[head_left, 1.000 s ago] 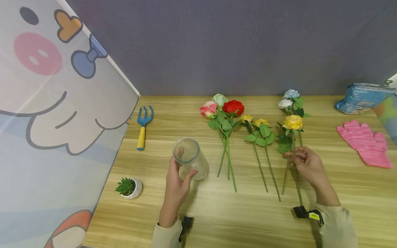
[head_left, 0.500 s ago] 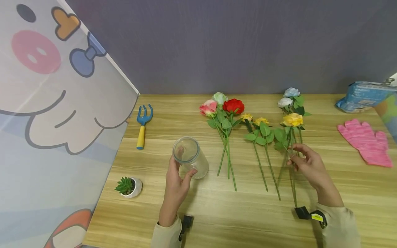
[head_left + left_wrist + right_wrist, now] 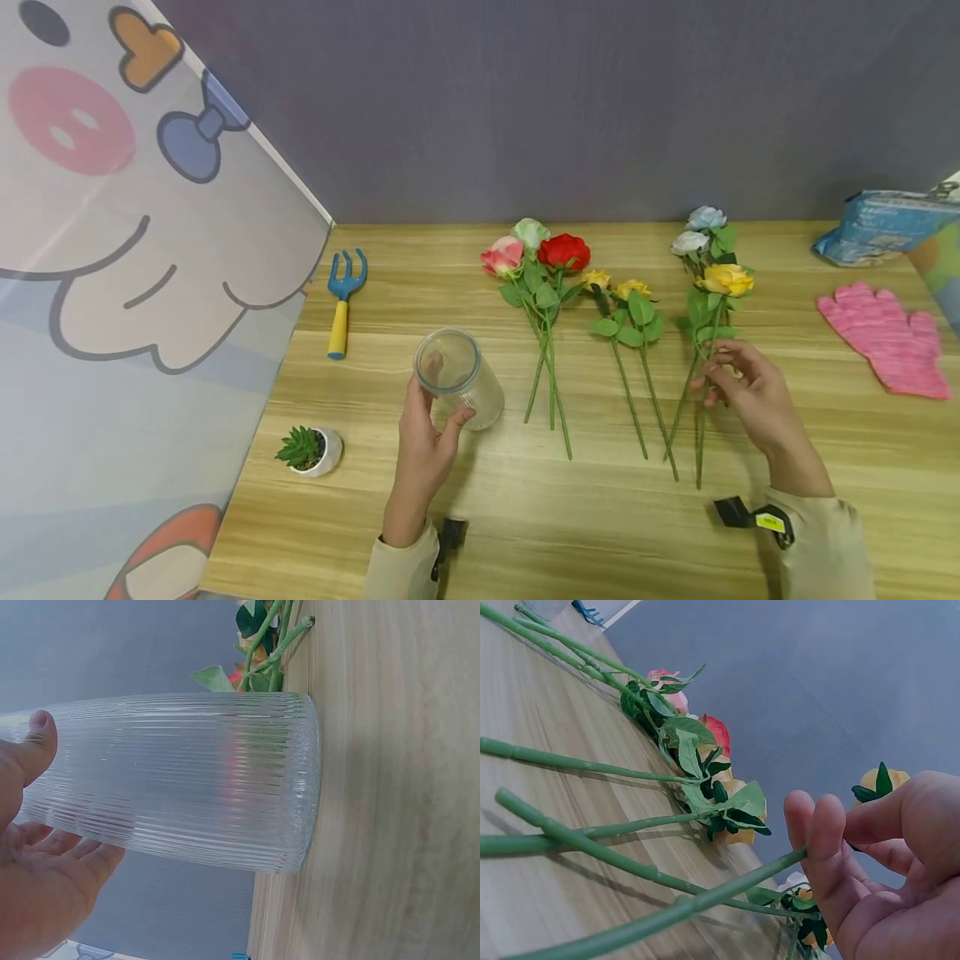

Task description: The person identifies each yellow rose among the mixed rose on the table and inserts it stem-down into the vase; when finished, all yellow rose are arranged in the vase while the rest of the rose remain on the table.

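Observation:
My left hand grips a clear ribbed glass vase, thumb on one side and fingers round the other. Its base meets the table in the left wrist view. My right hand pinches the green stem of a yellow rose between thumb and fingers. That bloom is partly hidden behind the hand in the right wrist view. A white rose and a light blue rose lie just beyond it. Left of them are two smaller yellow roses, their stems side by side on the table.
A red rose, a pink rose and a pale green rose lie with crossed stems mid-table. At left are a hand fork and a potted succulent. A pink glove and blue bag lie right.
The yellow rose in my right hand has turned, its bloom shifting right and its stem's lower end swinging left. My left hand still holds the vase in place.

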Demonstrator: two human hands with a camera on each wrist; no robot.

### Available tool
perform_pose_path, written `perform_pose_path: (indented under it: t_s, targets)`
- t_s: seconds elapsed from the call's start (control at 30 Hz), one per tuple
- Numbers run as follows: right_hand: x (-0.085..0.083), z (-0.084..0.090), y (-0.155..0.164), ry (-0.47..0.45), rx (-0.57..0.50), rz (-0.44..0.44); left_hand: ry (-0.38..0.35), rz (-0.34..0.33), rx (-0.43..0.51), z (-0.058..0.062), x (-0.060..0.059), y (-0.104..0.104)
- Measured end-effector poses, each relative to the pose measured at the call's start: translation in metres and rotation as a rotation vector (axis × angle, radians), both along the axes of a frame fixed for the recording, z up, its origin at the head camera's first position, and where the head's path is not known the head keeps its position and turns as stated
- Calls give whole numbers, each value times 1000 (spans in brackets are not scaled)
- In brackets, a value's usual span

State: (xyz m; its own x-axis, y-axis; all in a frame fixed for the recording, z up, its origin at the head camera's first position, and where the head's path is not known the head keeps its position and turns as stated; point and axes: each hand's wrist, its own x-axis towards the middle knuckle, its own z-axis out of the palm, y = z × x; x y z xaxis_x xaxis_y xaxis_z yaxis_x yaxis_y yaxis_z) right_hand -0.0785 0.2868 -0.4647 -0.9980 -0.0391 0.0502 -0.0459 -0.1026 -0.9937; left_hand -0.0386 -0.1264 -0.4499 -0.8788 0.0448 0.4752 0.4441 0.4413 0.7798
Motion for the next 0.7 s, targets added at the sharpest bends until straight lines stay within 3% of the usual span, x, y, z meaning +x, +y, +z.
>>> perform_pose_path:
  t_s: [0.7]
  targets:
    - [-2,-2,2,-24,-27,-45,-35,10,0,3,1,1]
